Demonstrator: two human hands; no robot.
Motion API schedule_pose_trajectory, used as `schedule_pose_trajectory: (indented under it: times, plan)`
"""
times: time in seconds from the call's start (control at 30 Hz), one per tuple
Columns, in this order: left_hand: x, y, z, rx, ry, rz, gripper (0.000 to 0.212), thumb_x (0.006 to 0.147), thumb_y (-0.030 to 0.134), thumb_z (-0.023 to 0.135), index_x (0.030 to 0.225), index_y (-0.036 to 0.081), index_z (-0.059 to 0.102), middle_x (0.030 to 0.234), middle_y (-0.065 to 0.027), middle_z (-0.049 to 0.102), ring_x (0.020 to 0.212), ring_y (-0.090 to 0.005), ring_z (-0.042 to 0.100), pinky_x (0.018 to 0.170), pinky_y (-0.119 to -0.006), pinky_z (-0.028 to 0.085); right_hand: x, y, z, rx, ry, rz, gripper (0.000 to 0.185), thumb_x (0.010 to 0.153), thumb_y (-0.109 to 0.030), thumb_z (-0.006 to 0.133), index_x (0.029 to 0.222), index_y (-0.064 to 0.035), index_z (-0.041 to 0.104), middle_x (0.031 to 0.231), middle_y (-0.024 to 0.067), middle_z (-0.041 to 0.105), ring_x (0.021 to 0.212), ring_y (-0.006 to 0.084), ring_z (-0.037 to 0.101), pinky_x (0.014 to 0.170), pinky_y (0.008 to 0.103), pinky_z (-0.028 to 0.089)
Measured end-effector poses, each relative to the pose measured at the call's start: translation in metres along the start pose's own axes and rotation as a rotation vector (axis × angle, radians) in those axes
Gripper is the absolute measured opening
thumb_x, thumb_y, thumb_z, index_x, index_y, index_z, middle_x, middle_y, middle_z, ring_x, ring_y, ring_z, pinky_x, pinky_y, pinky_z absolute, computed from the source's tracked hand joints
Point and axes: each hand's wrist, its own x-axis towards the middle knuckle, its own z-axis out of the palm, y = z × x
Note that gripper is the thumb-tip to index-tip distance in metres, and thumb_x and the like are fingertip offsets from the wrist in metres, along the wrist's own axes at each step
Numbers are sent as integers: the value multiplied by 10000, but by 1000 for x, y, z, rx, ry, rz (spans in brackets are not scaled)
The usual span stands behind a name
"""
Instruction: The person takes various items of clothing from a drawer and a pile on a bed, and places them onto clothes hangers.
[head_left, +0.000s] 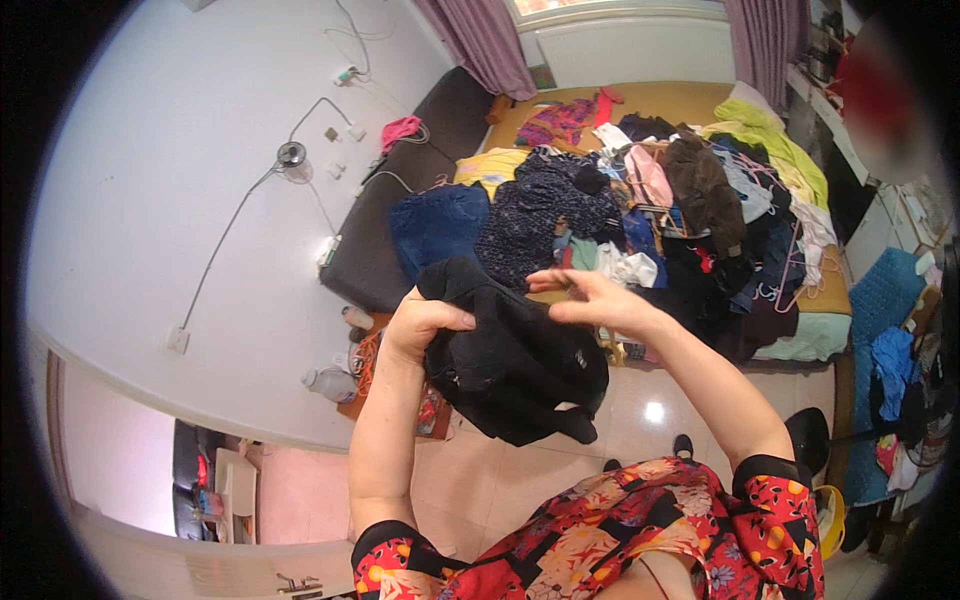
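Observation:
A black garment (517, 367) hangs bunched in front of me, above the tiled floor. My left hand (427, 322) grips its upper left edge, thumb on top of the cloth. Close to the garment's upper right side is my right hand (592, 300), its fingers apart and nothing held in them; whether the fingertips touch the cloth I cannot tell. Just beyond lie a dark patterned garment (536, 202) and folded blue denim (439, 225) on the bed. A white crumpled cloth (626, 266) is past my right hand.
A large heap of clothes with a brown jacket (701, 187) and a pink plastic hanger (791, 277) covers much of the bed (667, 94). On the left, a small wooden table (375, 397) bears a plastic jug (330, 384). A yellow-rimmed container (832, 521) stands at lower right.

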Motion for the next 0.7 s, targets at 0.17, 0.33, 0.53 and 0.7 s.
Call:
schedule_pose_trajectory:
  times: [0.17,0.33,0.53,0.7]
  plan:
    - [-16,18,-5,13,22,73,382,558,-20,559,936,-58,605,880,-113,650,832,-216,625,804,-310,493,5,-17,24,10,-194,53,348,796,-255,714,1039,-15,646,860,-7,605,773,67,508,729,238,415]
    - [-17,32,7,55,132,47,514,602,-5,555,1109,-86,576,1056,-145,645,950,-216,620,873,-297,480,5,-23,-25,248,68,37,185,821,-229,707,804,-77,603,749,-50,564,695,51,506,682,231,416]
    - [-17,35,-9,325,180,-153,503,696,63,634,1173,-71,542,1087,-114,630,954,-157,602,882,-269,471,23,-76,-80,352,102,-46,207,855,-274,673,883,-78,613,830,-34,603,758,58,544,715,235,429]
    - [-21,53,-5,426,162,-165,569,685,106,754,1183,-61,536,1088,-92,623,966,-149,585,897,-271,455,25,-103,-87,261,147,-65,253,854,-265,669,968,-45,623,902,-2,629,847,79,574,787,247,439]
